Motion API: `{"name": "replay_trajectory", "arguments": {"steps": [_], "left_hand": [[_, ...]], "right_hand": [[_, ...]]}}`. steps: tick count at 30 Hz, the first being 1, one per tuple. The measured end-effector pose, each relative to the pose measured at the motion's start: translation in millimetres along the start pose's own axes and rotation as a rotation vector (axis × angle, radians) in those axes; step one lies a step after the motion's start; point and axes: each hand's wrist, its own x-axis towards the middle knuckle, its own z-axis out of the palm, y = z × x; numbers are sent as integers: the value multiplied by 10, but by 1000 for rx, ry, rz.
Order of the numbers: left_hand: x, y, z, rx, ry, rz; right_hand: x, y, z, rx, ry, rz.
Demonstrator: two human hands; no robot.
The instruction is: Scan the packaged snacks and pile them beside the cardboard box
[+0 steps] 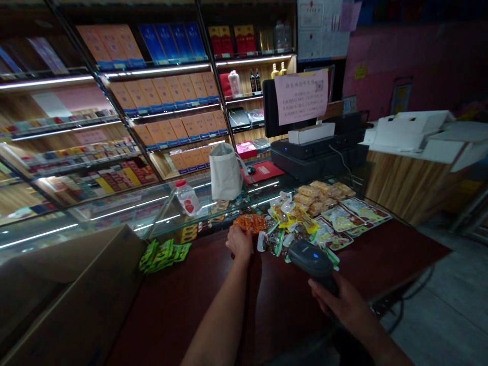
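My right hand (343, 300) is wrapped round the handle of a dark barcode scanner (310, 258), whose head shows a small blue light. My left hand (241, 243) reaches to the orange snack packets (249, 222), its fingertips partly hidden against them, so I cannot tell if it grips one. Just right of these lie clear and green snack packets (274, 241) and yellow ones (292, 213). Behind them is a pile of tan wrapped snacks (320, 195). Flat white-and-green packets (345, 218) spread to the right. Several bright green packets (162, 255) lie to the left.
An open cardboard box (87, 284) stands on the left of the dark red counter (183, 315). A red-lidded plastic jar (187, 199) and a white bag (225, 173) stand on the glass case. A monitor (270, 109) with a pink notice stands behind; shelves of boxes line the wall.
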Motion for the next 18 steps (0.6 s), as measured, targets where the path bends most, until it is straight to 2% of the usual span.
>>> {"name": "replay_trajectory", "arguments": {"steps": [4,7,13,15,18], "left_hand": [[-37,-34,-26,-167,2,31],[-96,-103,-62,-347,-42,55],[-415,-331,-247,-703,-177,22],[-558,-391,-358,-834,-219,-39],[-749,-441,-535,-1070,-279,-211]], "right_hand": [[-10,9,19,20,-4,-8],[-29,-10,19,16,-13,10],[-53,-94,91,66,-53,30],[-46,-120,158,79,-80,29],[-33,-155,292,131,-117,0]]}}
